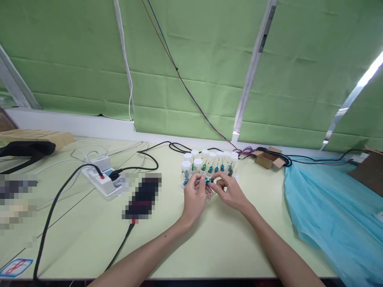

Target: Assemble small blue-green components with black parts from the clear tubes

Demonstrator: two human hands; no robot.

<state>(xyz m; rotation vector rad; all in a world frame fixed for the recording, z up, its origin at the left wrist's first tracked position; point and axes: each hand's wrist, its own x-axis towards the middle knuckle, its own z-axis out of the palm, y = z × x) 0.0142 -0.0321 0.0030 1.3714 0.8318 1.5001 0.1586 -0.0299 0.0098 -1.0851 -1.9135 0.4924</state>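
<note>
In front of me, my left hand (194, 197) and my right hand (230, 192) meet over the table, both with fingers closed in a pinch. Between their fingertips lies a small shiny blue and black part (209, 181) with a thin metal stem; it is too small to name further. My left fingers are on its stem side, my right thumb and forefinger at its blue end. Just behind the hands stand several clear vials (212, 159) with white caps, holding similar blue or green parts on thin stems. My hands hide some of the vials' lower portions.
Left of my hands lies a blurred dark device (143, 197) with a cable. A white power strip (104, 183) with black plugs sits farther left. A small open cardboard box (266, 159) and cables (277, 154) are behind right; a blue plastic sheet (326, 203) covers the right side.
</note>
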